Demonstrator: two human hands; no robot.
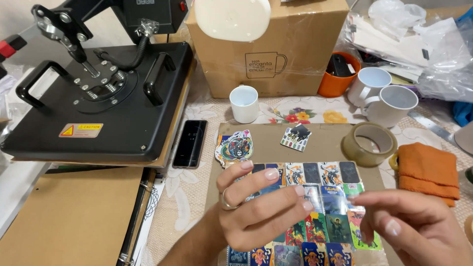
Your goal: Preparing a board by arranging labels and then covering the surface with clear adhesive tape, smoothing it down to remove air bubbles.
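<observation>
My left hand (256,207) hovers palm-up over a brown cardboard sheet (325,140), fingers spread, a ring on one finger; it holds nothing I can see. My right hand (419,226) is at the lower right, blurred, fingers loosely curled above the cards. Several small colourful printed cards (320,197) lie in rows on the sheet beneath both hands. A round sticker-like piece (236,147) and a small loose card (295,137) lie higher on the sheet.
A black heat press (98,93) fills the left. A phone (189,143) lies beside it. A cardboard box (276,49), white mugs (244,103) (389,103), an orange cup (337,74), a tape roll (368,143), an orange cloth (427,172) and plastic bags (419,39) surround the sheet.
</observation>
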